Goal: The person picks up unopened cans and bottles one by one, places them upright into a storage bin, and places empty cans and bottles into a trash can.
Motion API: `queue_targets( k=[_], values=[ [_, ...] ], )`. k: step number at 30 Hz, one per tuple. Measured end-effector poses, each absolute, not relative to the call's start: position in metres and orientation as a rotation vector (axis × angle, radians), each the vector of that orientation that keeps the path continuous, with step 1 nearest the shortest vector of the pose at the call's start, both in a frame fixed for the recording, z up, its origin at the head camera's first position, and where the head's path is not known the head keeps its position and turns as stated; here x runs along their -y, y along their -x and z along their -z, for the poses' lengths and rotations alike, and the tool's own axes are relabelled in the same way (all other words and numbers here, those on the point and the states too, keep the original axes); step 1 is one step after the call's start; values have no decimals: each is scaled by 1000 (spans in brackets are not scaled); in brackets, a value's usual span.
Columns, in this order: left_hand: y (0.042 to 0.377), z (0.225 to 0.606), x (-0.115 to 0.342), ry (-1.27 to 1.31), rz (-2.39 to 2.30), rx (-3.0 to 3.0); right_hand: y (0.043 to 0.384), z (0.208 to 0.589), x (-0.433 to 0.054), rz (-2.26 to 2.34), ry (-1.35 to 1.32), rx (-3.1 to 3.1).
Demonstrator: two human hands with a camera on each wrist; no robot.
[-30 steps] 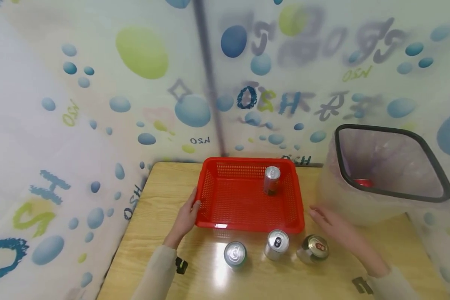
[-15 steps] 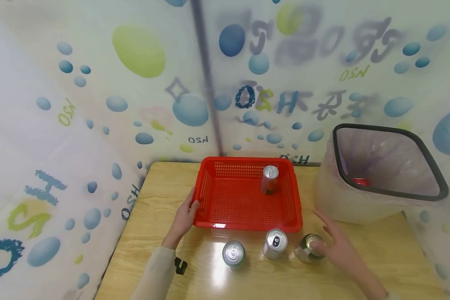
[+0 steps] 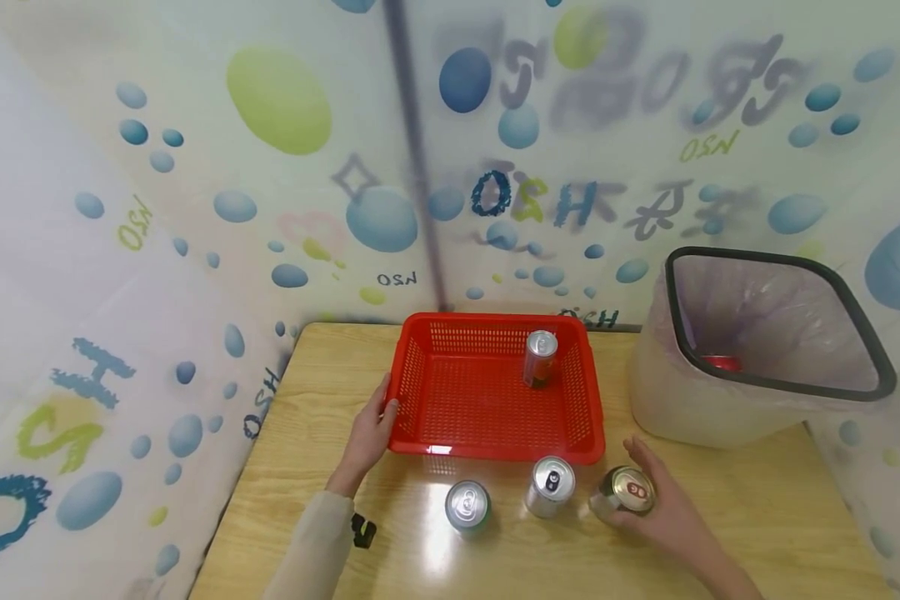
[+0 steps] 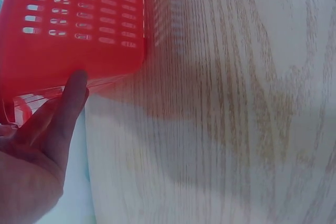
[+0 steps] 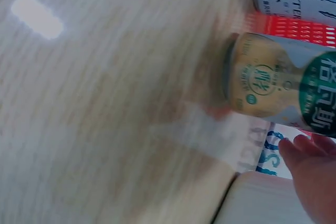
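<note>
A red plastic basket (image 3: pixel 487 400) stands on the table, and my left hand (image 3: pixel 367 433) grips its left rim. In the left wrist view the thumb (image 4: pixel 71 106) presses the basket's outer wall, with the other fingers partly hidden at the rim. My right hand (image 3: pixel 667 508) is around a gold-topped drink can (image 3: pixel 624 493), thumb at its near side and fingers spread behind it. The right wrist view shows the can's green and cream label (image 5: pixel 273 82), with fingertips (image 5: pixel 294 153) close beside it. A small can (image 3: pixel 540 360) stands inside the basket.
A silver can (image 3: pixel 550 487) and a green-sided can (image 3: pixel 467 506) stand in front of the basket. At the right is a bin (image 3: pixel 690 400) with a black rim and a clear liner, a red object (image 3: pixel 722 363) inside. A small black piece (image 3: pixel 362 531) lies beside the left sleeve.
My right hand has moved from beside the bin toward the gold-topped can and now spreads around it. My left hand stays on the basket's rim.
</note>
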State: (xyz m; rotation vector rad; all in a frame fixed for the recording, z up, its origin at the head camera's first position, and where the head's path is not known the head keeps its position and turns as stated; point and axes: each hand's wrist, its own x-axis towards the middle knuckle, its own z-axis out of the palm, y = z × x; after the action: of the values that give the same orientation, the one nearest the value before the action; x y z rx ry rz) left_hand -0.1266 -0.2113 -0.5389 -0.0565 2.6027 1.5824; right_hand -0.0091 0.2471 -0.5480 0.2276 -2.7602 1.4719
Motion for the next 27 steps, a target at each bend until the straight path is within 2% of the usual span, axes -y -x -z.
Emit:
queue_targets(
  k=[27],
  values=[
    [128,540,210,73,-1637,-2558,9,552,-238,-1306,-84,2872]
  ],
)
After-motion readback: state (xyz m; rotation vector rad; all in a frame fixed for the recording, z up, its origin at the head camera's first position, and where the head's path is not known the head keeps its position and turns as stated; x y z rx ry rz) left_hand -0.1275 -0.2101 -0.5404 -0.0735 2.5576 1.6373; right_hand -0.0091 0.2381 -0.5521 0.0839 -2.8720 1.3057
